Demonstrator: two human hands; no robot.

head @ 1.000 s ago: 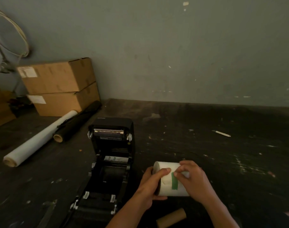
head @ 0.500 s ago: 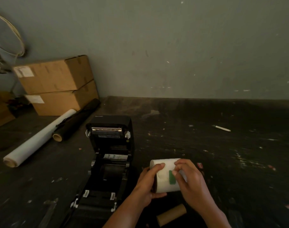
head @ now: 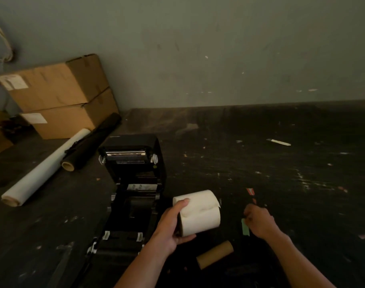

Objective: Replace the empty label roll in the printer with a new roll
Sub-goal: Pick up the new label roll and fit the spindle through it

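Fingers of the left hand (head: 173, 223) curled round the new label roll (head: 198, 213), held just right of the open printer (head: 134, 183). Right hand (head: 258, 221) pinched a green tape strip (head: 245, 227). An empty core (head: 215, 254) lay on the dark, scuffed tabletop (head: 281, 183) below a grey wall (head: 219, 48); the printer's bay was too dim to read.

I observe the left hand (head: 170, 223) curled around the new label roll (head: 198, 213), thumb on top. The right hand (head: 258, 222) sits apart, fingers pinching a green tape strip (head: 245, 227). Both forearms extend forward.
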